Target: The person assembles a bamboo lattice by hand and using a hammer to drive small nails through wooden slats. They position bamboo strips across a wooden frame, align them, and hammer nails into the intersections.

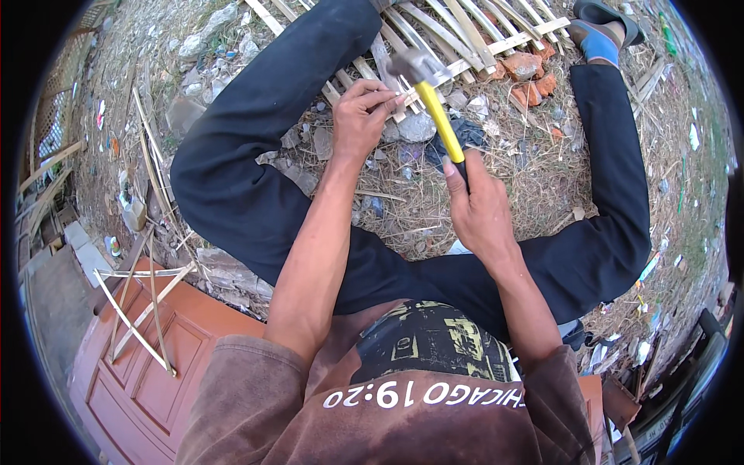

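My right hand (482, 208) is wrapped round the black grip of a hammer (439, 120) with a yellow handle. The hammer's blurred metal head is raised over a lattice of thin wooden slats (470, 35), just right of my left fingertips. With thumb and fingers pinched together, my left hand (360, 116) is at the lattice's near edge, by the end of a pale cross strip (508, 43). Whatever sits in that pinch is too small to make out. A grey stone (417, 128) lies below this near edge.
Broken orange bricks (523, 66) lie by the lattice's right side, near black plastic (469, 133). My bent legs flank the littered, grassy ground. At lower left, a frame of crossed sticks (147, 314) rests on a reddish-brown panelled door (182, 356).
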`<action>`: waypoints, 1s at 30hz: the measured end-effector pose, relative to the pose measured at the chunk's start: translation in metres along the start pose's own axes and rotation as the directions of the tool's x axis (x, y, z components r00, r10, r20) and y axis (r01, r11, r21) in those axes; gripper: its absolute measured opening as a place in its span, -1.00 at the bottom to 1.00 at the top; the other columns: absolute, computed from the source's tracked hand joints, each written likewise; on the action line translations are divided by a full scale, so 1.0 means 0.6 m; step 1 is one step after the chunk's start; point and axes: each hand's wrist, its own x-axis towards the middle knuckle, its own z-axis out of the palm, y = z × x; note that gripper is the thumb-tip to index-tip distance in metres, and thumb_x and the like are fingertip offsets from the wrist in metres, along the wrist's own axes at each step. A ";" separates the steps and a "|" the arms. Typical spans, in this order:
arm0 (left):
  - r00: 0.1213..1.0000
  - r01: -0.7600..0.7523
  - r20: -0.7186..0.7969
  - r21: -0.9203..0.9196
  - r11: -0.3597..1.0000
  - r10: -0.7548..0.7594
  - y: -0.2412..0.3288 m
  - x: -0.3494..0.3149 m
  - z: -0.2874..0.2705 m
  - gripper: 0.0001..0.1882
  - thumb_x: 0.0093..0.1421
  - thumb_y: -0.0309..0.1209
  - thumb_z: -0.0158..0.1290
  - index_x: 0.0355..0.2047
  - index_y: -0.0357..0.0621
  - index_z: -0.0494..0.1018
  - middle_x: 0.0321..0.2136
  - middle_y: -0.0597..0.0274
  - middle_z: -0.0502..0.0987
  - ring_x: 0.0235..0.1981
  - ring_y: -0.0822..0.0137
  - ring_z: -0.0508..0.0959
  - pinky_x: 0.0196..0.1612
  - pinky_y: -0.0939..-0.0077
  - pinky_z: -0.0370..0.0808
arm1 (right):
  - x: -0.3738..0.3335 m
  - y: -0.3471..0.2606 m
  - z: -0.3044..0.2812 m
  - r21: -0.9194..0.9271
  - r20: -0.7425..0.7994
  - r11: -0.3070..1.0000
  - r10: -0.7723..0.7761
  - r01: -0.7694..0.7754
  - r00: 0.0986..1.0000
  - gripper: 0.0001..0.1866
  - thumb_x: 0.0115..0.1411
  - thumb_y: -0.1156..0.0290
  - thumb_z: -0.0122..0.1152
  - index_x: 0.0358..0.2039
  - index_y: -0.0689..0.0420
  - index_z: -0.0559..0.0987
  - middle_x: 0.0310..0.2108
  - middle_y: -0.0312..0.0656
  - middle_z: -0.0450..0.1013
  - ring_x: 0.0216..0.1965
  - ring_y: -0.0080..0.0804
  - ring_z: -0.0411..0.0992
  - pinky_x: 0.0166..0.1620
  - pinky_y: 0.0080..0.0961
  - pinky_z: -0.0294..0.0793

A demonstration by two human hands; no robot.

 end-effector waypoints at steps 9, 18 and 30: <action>0.999 0.041 0.016 -0.017 0.999 -0.041 0.002 0.000 -0.001 -0.83 0.05 -0.56 0.32 -0.31 -0.29 0.67 -0.35 0.24 0.60 -0.34 0.44 0.59 -0.25 0.55 0.54 | -0.008 -0.027 -0.012 0.064 -0.043 0.997 -0.038 0.041 0.998 -0.76 0.40 0.28 0.06 -0.28 0.17 0.31 -0.73 0.09 0.33 -0.65 0.20 0.40 -0.59 -0.07 0.26; 0.991 0.122 -0.046 -0.009 0.992 -0.123 0.035 0.004 -0.007 -0.84 0.10 -0.45 0.32 -0.31 -0.25 0.68 -0.45 0.27 0.62 -0.47 0.52 0.53 -0.38 0.59 0.44 | -0.001 0.005 -0.021 0.160 -0.100 0.981 0.124 -0.107 0.987 -0.67 0.44 0.18 0.02 -0.30 0.21 0.35 -0.71 -0.05 0.33 -0.72 -0.18 0.33 -0.56 -0.22 0.25; 0.882 0.447 -0.097 -0.134 0.885 -0.460 0.079 -0.106 0.071 -0.82 0.20 -0.44 0.25 -0.20 -0.23 0.66 -0.47 0.25 0.61 -0.44 0.56 0.51 -0.34 0.62 0.43 | -0.060 0.090 -0.040 0.184 0.010 0.915 0.362 -0.358 0.932 -0.63 0.44 0.13 0.01 -0.32 0.22 0.39 -0.65 -0.16 0.34 -0.62 -0.37 0.31 -0.48 -0.31 0.28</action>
